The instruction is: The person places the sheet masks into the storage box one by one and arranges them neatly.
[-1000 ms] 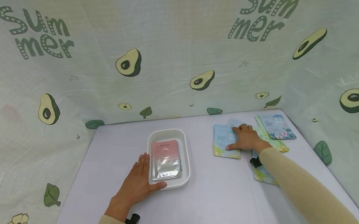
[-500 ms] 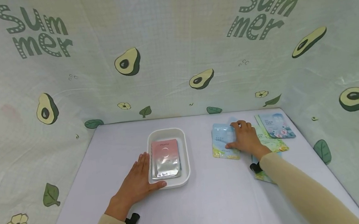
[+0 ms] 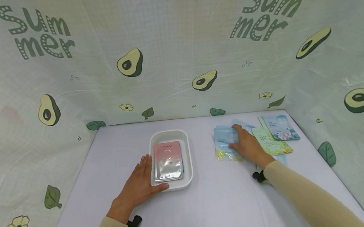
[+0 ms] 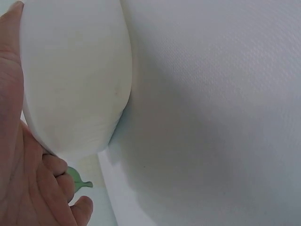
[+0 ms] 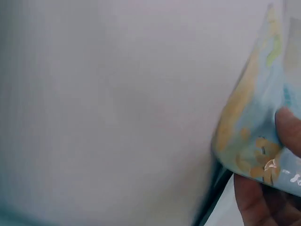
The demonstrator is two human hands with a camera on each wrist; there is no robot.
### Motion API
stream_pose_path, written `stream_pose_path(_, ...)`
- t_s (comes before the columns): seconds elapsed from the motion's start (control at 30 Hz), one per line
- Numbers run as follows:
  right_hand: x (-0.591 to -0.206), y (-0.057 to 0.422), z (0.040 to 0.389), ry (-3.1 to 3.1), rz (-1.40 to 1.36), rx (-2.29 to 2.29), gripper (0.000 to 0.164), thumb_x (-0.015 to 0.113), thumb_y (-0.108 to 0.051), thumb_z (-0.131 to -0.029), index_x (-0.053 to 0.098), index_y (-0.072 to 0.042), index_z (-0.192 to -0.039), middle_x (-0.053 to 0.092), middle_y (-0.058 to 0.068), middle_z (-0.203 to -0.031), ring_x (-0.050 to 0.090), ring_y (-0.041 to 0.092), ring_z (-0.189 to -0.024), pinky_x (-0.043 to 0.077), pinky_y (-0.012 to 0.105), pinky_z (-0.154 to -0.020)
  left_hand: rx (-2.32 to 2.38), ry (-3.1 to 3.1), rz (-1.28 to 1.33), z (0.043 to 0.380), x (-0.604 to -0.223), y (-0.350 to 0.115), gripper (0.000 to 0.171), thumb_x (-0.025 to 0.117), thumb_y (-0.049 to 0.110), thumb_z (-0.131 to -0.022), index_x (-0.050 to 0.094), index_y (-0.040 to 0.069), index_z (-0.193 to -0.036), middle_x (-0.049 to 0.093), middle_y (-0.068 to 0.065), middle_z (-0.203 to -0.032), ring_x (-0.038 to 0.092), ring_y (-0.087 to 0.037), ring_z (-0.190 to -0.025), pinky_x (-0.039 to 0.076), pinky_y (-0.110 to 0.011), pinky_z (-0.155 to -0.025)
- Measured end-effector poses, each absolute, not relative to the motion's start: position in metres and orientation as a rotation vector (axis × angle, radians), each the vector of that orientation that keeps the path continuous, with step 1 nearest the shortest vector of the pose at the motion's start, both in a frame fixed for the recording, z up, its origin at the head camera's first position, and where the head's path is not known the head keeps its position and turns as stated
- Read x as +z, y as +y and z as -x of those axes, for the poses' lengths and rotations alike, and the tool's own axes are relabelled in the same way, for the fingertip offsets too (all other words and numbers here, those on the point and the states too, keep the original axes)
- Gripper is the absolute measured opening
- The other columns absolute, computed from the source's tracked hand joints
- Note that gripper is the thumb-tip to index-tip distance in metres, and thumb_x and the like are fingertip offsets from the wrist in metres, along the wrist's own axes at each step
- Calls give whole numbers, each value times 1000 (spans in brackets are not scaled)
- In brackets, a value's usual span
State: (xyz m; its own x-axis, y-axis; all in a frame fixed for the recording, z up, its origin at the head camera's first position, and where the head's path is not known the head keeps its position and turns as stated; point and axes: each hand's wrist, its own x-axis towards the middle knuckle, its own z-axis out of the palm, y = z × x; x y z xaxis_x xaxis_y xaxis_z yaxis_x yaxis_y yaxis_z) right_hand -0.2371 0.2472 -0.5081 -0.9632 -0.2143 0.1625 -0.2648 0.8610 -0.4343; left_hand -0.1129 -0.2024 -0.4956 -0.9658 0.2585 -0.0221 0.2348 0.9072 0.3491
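My right hand (image 3: 248, 144) pinches a light-blue sheet mask packet (image 3: 224, 143) with yellow flowers along its bottom. In the right wrist view, the thumb (image 5: 289, 131) lies on the packet's face, fingers are behind it, and the packet is bent and tilted off the table. My left hand (image 3: 136, 186) rests with straight fingers against the left side of a white tray (image 3: 189, 166), its thumb along the near rim. In the tray lies a pink-and-silver mask packet (image 3: 168, 161) on top of others. The left wrist view shows the tray's outer wall (image 4: 75, 75) against that hand.
Right of my right hand lie a green flowered packet (image 3: 269, 140) and a blue one with pink flowers (image 3: 280, 127). Another blue packet (image 3: 281, 158) is partly under the right forearm. A printed avocado cloth (image 3: 168, 104) borders the white table (image 3: 208, 204).
My right hand has drawn its fingers in and tilted the blue packet up from the table; more of the green packet shows beside it. The left hand and tray have stayed still.
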Motion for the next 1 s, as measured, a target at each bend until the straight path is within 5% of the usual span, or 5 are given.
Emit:
stream_pose_path(0.17,-498,241,237,-2930,-248,963,88,84,-25,-93,28,-15,-161,72,23,-85,58,24,-62,51,41,-63,531,2988,-391,113,-494,-202,132,60,86,-85,13,-6,-166,17,-25,-174,14,-41,-163,23,-55,-131)
stream_pose_path(0.43,-478,232,239,-2817,-193,1147,62,76,-18,-99,43,-9,-152,72,27,-107,66,26,-78,51,32,-64,528,2995,-394,112,-494,-202,131,61,85,-85,14,-7,-166,18,-26,-174,15,-42,-163,24,-56,-131)
stream_pose_path(0.73,-461,216,242,-2780,-159,1335,58,75,-15,-100,47,-12,-151,74,24,-111,68,26,-83,54,31,-66,500,2991,-395,113,-494,-202,132,59,88,-84,14,-6,-166,18,-25,-174,15,-41,-163,24,-55,-131)
stream_pose_path(1.0,-446,189,240,-2686,-194,1559,56,76,-15,-99,49,-14,-148,64,12,-79,51,15,-62,43,25,-54,492,2986,-395,113,-492,-202,132,57,88,-85,14,-7,-166,18,-26,-174,15,-42,-163,24,-55,-131)
